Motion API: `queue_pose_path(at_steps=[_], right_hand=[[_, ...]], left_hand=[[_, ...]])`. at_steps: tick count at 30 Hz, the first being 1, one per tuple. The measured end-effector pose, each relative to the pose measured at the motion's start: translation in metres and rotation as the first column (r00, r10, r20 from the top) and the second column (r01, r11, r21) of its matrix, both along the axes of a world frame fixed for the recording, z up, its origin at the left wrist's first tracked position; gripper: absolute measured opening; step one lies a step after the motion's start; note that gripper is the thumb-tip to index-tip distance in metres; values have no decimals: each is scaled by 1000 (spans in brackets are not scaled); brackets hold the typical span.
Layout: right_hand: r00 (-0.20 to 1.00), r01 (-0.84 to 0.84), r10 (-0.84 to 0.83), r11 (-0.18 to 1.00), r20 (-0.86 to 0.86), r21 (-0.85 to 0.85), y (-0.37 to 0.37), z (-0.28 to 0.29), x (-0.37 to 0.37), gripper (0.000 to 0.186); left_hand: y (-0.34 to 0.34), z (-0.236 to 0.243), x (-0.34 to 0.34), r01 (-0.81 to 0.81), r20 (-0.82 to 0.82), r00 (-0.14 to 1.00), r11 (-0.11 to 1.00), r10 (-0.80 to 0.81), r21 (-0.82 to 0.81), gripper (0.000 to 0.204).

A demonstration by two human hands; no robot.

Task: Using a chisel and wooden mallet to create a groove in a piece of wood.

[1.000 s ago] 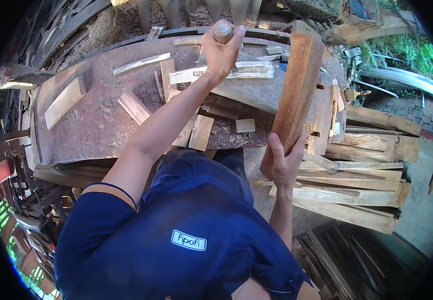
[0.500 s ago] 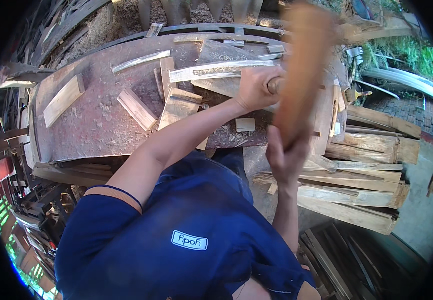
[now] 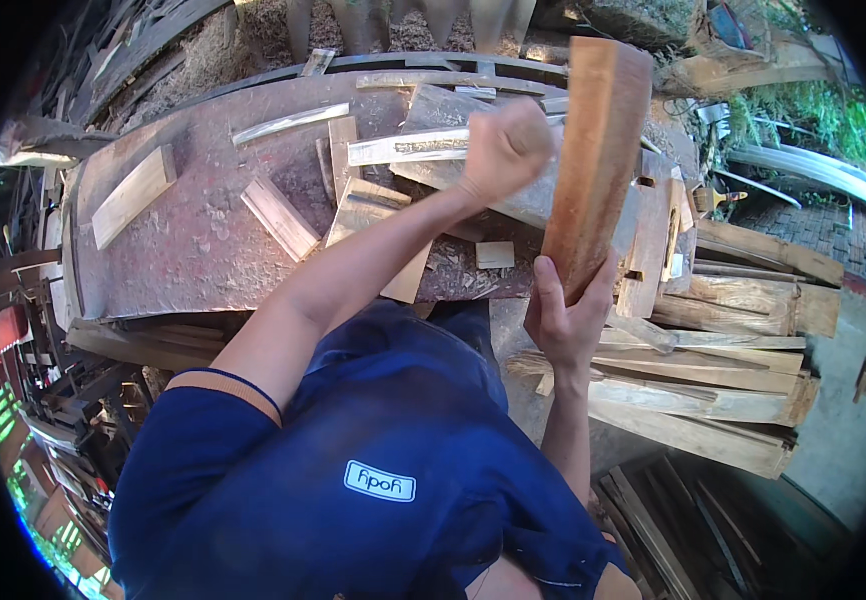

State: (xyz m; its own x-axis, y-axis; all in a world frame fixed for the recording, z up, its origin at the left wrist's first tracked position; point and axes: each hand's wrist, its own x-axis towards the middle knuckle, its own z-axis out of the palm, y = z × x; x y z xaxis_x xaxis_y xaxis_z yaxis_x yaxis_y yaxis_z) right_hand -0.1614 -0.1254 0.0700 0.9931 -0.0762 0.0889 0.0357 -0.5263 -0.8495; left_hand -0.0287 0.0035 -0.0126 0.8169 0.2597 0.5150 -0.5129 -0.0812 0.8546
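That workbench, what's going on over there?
A person is at the workbench, right hand gripping the near end of a thick wooden block. The left hand is a blurred fist over the bench; what it holds, if anything, is unclear. Beside it, a pale slotted strip lies among loose wood pieces.

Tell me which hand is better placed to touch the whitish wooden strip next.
Probably the left: the left hand, though blurred, overlaps the whitish wooden strip in view, while the right hand is busy gripping the brown beam.
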Motion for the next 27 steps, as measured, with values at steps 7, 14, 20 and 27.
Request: queue_pose_path(at_steps=[7,14,20,27], right_hand=[[998,-34,37,997,48,-63,-10,-9,-5,52],[999,20,-19,1000,-44,16,-9,-8,-13,54],[996,1,1,1000,-86,22,-6,-8,-11,55],[993,52,-68,985,98,163,7,24,-8,55]], left_hand=[[80,-13,52,-261,-275,958,630,78,-731,23],[83,6,36,-208,-214,974,659,72,-723,16],[62,12,22,-115,-226,974,836,-11,-536,18],[24,3,3,-66,-9,998,998,65,-18,13]])
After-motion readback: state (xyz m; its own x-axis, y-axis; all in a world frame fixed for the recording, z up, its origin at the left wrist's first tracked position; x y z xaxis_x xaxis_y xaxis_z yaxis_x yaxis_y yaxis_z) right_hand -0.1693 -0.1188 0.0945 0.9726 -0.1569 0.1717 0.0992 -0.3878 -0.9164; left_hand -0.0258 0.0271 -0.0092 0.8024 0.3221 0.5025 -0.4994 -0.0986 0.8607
